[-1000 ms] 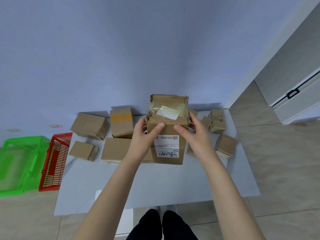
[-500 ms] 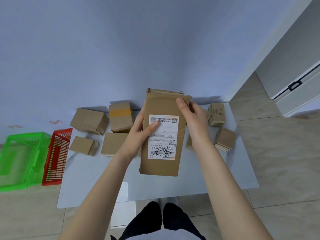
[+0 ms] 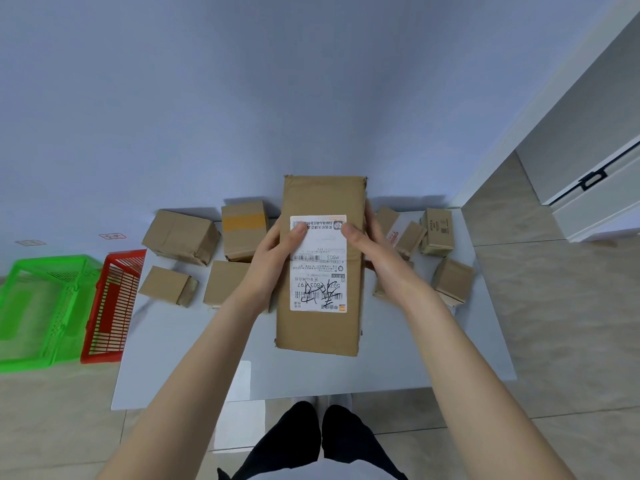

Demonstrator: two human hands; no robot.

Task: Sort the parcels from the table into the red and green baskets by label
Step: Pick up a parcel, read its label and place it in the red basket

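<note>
Held parcel (image 3: 318, 329): far face unseen; label (image 3: 318, 271): print upside down and too small to read, top strip under both thumbs; left hand (image 3: 273, 261): fingers out of sight behind the parcel, thumb alone showing; right hand (image 3: 379, 254): fingers mostly behind the parcel's right edge; flat parcel (image 3: 223, 284): right part covered by the left wrist; parcel with red print (image 3: 394, 233): partly behind the right hand, print illegible; low parcel (image 3: 379, 294): mostly hidden under the right wrist; green basket (image 3: 45, 306): cut by the left edge; small sign (image 3: 112, 236) and second sign (image 3: 30, 242) beyond the baskets: too small to read; both forearms: cut by the bottom edge.
</note>
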